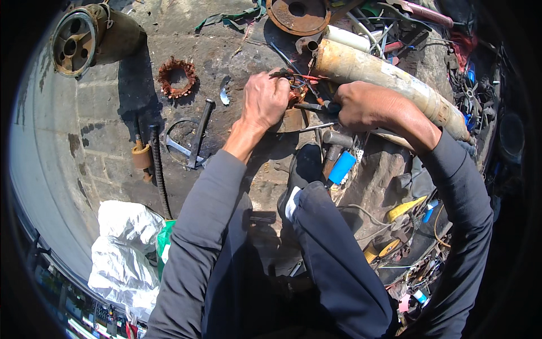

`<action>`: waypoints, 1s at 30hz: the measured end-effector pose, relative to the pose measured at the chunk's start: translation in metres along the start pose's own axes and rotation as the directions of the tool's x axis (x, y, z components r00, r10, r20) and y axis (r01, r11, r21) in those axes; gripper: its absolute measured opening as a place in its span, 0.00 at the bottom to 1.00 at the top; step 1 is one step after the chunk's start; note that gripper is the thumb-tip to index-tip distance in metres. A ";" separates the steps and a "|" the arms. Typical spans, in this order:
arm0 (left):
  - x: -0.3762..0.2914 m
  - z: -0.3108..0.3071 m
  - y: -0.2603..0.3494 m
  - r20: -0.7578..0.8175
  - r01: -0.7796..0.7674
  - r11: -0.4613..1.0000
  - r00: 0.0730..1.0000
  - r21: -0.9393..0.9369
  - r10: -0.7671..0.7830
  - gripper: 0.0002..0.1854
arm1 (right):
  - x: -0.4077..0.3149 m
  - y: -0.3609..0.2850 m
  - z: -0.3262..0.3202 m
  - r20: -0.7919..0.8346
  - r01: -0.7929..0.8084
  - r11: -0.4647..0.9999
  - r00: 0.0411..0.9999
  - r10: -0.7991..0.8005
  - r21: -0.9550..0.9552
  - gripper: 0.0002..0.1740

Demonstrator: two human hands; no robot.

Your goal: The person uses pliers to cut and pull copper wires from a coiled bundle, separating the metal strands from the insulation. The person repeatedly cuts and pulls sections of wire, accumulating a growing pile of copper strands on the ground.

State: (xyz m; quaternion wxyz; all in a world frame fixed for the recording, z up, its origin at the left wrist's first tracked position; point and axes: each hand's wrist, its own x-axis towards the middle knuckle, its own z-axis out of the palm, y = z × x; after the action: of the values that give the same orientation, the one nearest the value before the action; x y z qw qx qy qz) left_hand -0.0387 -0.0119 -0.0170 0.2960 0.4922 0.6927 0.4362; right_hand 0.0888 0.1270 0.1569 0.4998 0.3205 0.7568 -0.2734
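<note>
A motor stator (293, 120) lies on the ground before me, with copper windings (296, 95) showing at its upper end. Closed over the winding's left side, my left hand (266, 95) grips a bundle of coloured wires (301, 77); its fingertips are hidden. My right hand (366, 106) is shut around dark-handled pliers (311, 107), whose jaws point left and meet the copper. Just below the pliers, a thin metal rod (319, 126) rests across the stator's edge.
A long corroded cylinder (381, 76) lies at upper right. A hammer (337, 138) and a blue block (342, 167) sit beside my shoe. Leftward are a ragged copper ring (176, 77), a chisel-like bar (200, 133), a ribbed steel bar (159, 169) and a rusty motor housing (114, 36).
</note>
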 end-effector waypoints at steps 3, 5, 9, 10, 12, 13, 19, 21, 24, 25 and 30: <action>-0.001 0.005 0.007 -0.030 -0.004 1.000 1.000 0.004 0.004 0.13 | 0.015 -0.004 -0.009 0.101 0.041 0.993 0.994 -0.030 -0.111 0.21; -0.001 0.007 0.009 -0.036 0.008 1.000 0.999 0.027 -0.007 0.13 | 0.026 -0.010 -0.014 0.212 0.137 0.957 0.974 -0.082 -0.257 0.23; -0.001 0.011 0.011 -0.069 -0.004 0.996 0.998 0.091 0.011 0.12 | 0.029 -0.017 -0.026 0.289 -0.256 0.959 0.934 0.211 0.126 0.20; -0.001 0.010 0.010 -0.074 -0.011 0.995 0.997 0.100 0.018 0.12 | 0.025 -0.016 -0.027 0.287 -0.286 0.950 0.927 0.242 0.122 0.21; -0.001 0.011 0.011 -0.113 -0.008 0.997 0.993 0.081 0.017 0.12 | 0.015 -0.016 -0.020 0.216 -0.250 0.948 0.954 0.207 0.198 0.18; 0.000 0.012 0.011 -0.117 0.002 0.998 0.993 0.069 0.007 0.12 | 0.011 -0.016 -0.015 0.171 -0.207 0.953 0.970 0.171 0.221 0.18; 0.005 0.017 0.017 -0.114 0.126 0.991 0.986 0.034 -0.122 0.14 | 0.006 -0.007 0.002 0.253 -0.209 0.873 0.962 0.103 0.441 0.16; 0.007 0.015 0.015 -0.129 0.188 0.982 0.975 0.025 -0.183 0.15 | 0.003 -0.005 0.012 0.311 -0.313 0.712 0.940 0.138 0.629 0.13; 0.005 0.011 0.010 -0.121 0.184 0.983 0.975 -0.014 -0.184 0.16 | 0.002 -0.004 0.039 0.215 -0.258 0.611 0.966 0.144 0.748 0.09; 0.005 0.010 0.008 -0.129 0.185 0.982 0.974 -0.039 -0.188 0.16 | 0.003 -0.005 0.053 0.093 -0.188 0.641 0.979 0.179 0.744 0.06; 0.004 0.006 -0.002 -0.102 0.186 0.983 0.978 0.012 -0.184 0.17 | 0.006 0.000 0.115 -0.141 0.049 0.519 0.980 0.140 0.854 0.15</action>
State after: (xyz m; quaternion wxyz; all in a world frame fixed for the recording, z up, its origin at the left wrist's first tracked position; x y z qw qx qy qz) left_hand -0.0356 -0.0064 -0.0212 0.2946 0.4064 0.7542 0.4235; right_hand 0.1540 0.0439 0.1115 0.2100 0.5686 0.5613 -0.5635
